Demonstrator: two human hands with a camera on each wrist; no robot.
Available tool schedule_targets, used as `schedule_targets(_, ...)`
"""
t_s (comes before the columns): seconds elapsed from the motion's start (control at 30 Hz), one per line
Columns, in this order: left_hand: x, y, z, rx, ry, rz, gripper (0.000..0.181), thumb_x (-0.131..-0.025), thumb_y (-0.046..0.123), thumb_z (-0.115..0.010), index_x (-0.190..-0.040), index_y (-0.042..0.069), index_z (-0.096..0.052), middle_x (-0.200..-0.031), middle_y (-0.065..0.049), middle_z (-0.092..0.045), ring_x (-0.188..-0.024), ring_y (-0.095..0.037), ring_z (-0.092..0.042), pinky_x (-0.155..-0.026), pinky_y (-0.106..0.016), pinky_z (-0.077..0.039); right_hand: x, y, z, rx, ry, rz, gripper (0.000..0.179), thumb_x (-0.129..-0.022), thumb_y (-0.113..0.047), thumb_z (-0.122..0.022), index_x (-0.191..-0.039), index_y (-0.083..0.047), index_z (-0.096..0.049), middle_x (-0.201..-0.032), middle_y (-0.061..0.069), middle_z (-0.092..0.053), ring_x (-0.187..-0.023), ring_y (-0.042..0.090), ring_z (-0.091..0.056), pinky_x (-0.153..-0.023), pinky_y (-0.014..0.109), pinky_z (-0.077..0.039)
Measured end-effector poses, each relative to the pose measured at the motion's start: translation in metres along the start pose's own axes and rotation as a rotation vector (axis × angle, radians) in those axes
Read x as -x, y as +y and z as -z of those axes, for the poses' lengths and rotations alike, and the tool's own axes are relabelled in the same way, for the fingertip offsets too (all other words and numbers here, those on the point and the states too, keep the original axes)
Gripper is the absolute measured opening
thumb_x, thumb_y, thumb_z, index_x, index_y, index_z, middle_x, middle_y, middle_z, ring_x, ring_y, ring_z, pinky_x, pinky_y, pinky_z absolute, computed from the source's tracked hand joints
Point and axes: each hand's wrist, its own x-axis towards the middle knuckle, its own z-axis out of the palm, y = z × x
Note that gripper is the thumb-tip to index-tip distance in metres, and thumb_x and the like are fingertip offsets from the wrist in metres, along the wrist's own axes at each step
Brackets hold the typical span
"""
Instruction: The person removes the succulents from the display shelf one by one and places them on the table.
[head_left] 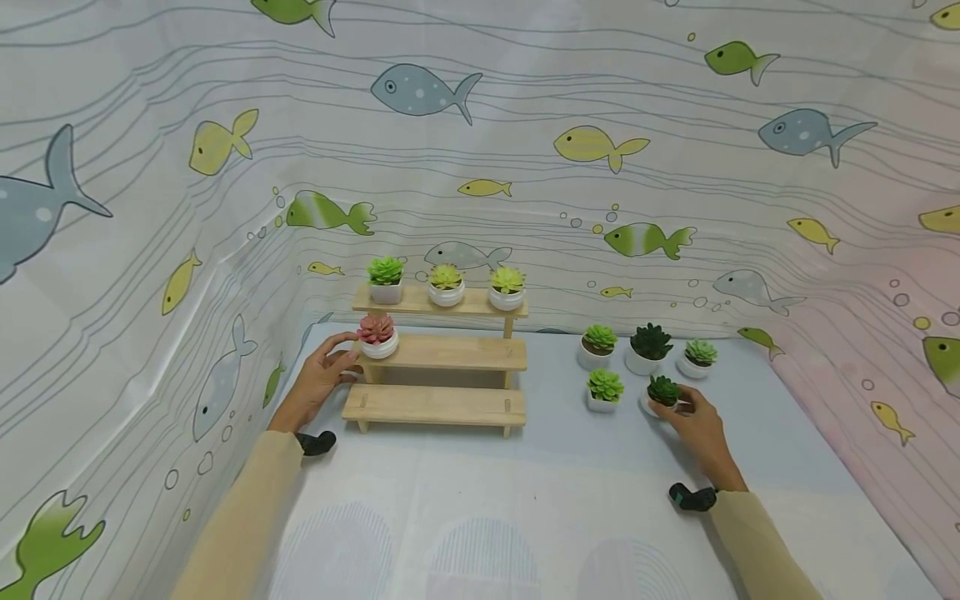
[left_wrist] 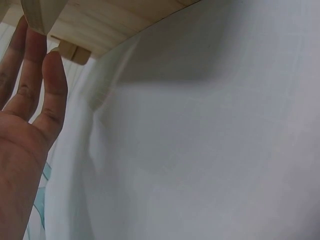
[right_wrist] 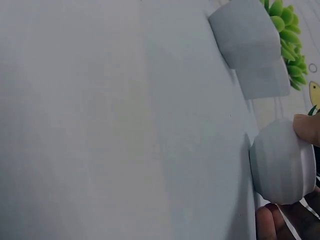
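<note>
At the left end of the wooden stand's (head_left: 442, 353) middle shelf sits a red succulent (head_left: 377, 327) in a round white pot. My left hand (head_left: 318, 379) is beside it, fingertips at the pot's left side. In the left wrist view, extended fingers (left_wrist: 54, 85) reach up by the stand's underside; the fingertips at the pot are out of that view. On the right, my right hand (head_left: 701, 425) grips a small dark green succulent (head_left: 663, 391) by its white pot (right_wrist: 281, 162), thumb on one side and fingers on the other.
Three green succulents (head_left: 446, 283) in white pots line the top shelf. On the table near my right hand stand several more, among them a dark spiky one (head_left: 649, 347) and a bright green one in a square pot (head_left: 604, 390). Fish-printed cloth (head_left: 525, 192) walls surround the table.
</note>
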Motion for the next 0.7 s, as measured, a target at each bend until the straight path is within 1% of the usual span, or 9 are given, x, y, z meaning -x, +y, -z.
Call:
schedule_targets(0.1,0.000,0.001,0.000,0.008,-0.005,0.008,0.047,-0.103,0.035,-0.065,-0.147,0.025,-0.049,-0.113,0.005,-0.068,-0.115,-0.042,-0.060,-0.092,-0.043,-0.054,0.001,0.000,0.000,-0.008,-0.009,0.006,0.110,-0.088,-0.067,-0.069,-0.163,-0.004,-0.019,-0.153,0.030,-0.037,-0.137,0.045,-0.040,-0.106,0.061,-0.039)
schedule_targets(0.13,-0.002,-0.003,0.001,0.006,-0.004,0.003,0.046,-0.103,0.036,-0.064,-0.146,0.027,-0.049,-0.113,0.006,-0.068,-0.113,-0.038,-0.061,-0.090,-0.040,-0.054,0.001,0.000,0.000,-0.009,-0.013,0.012,0.109,-0.089,-0.066,-0.070,-0.163,-0.004,-0.019,-0.153,0.030,-0.037,-0.137,0.045,-0.040,-0.105,0.061,-0.040)
schedule_targets(0.17,-0.002,-0.003,0.001,0.008,-0.005,0.001,0.046,-0.104,0.036,-0.064,-0.146,0.026,-0.049,-0.114,0.005,-0.068,-0.112,-0.037,-0.062,-0.090,-0.040,-0.054,0.001,0.000,0.001,-0.009,-0.017,0.021,0.109,-0.089,-0.066,-0.070,-0.163,-0.004,-0.020,-0.153,0.030,-0.037,-0.137,0.045,-0.040,-0.105,0.061,-0.040)
schedule_targets(0.23,-0.001,-0.003,0.002,0.007,-0.008,-0.007,0.046,-0.103,0.037,-0.064,-0.145,0.027,-0.049,-0.114,0.005,-0.068,-0.106,-0.027,-0.065,-0.088,-0.037,-0.055,0.001,0.000,0.003,-0.001,-0.028,0.046,0.106,-0.090,-0.064,-0.071,-0.163,-0.005,-0.021,-0.155,0.029,-0.036,-0.138,0.045,-0.040,-0.105,0.060,-0.040)
schedule_targets(0.3,0.000,-0.004,0.002,0.007,-0.007,-0.012,0.045,-0.103,0.038,-0.064,-0.145,0.027,-0.050,-0.114,0.004,-0.068,-0.102,-0.021,-0.066,-0.087,-0.036,-0.055,0.000,-0.002,0.007,0.011,-0.042,0.082,0.104,-0.091,-0.062,-0.071,-0.164,-0.007,-0.021,-0.157,0.029,-0.034,-0.139,0.046,-0.038,-0.105,0.062,-0.039)
schedule_targets(0.37,0.000,-0.004,0.002,0.008,-0.005,-0.017,0.046,-0.103,0.039,-0.065,-0.144,0.027,-0.050,-0.114,0.003,-0.068,-0.100,-0.019,-0.066,-0.086,-0.035,-0.056,-0.001,-0.006,0.013,0.019,-0.060,0.130,0.103,-0.091,-0.059,-0.072,-0.165,-0.010,-0.019,-0.159,0.028,-0.031,-0.141,0.047,-0.035,-0.105,0.064,-0.038)
schedule_targets(0.53,0.000,-0.003,0.002,-0.001,0.003,-0.028,0.047,-0.102,0.041,-0.065,-0.144,0.027,-0.051,-0.115,0.001,-0.068,-0.101,-0.021,-0.066,-0.084,-0.033,-0.056,-0.001,-0.023,0.028,0.029,-0.095,0.229,0.102,-0.092,-0.057,-0.072,-0.166,-0.016,-0.015,-0.162,0.027,-0.026,-0.144,0.050,-0.028,-0.103,0.070,-0.036)
schedule_targets(0.63,0.000,-0.004,0.002,-0.004,0.002,-0.028,0.048,-0.102,0.042,-0.065,-0.144,0.027,-0.050,-0.115,0.001,-0.068,-0.102,-0.021,-0.066,-0.085,-0.033,-0.056,0.001,-0.037,0.032,0.030,-0.085,0.252,0.099,-0.093,-0.055,-0.072,-0.165,-0.015,-0.018,-0.162,0.027,-0.027,-0.144,0.050,-0.028,-0.104,0.069,-0.036)
schedule_targets(0.7,0.000,-0.004,0.003,-0.005,-0.002,-0.026,0.048,-0.102,0.041,-0.065,-0.145,0.026,-0.050,-0.115,0.001,-0.068,-0.102,-0.022,-0.066,-0.086,-0.034,-0.056,0.004,-0.046,0.033,0.021,-0.062,0.264,0.095,-0.094,-0.053,-0.072,-0.164,-0.013,-0.022,-0.161,0.027,-0.029,-0.143,0.050,-0.029,-0.105,0.067,-0.036)
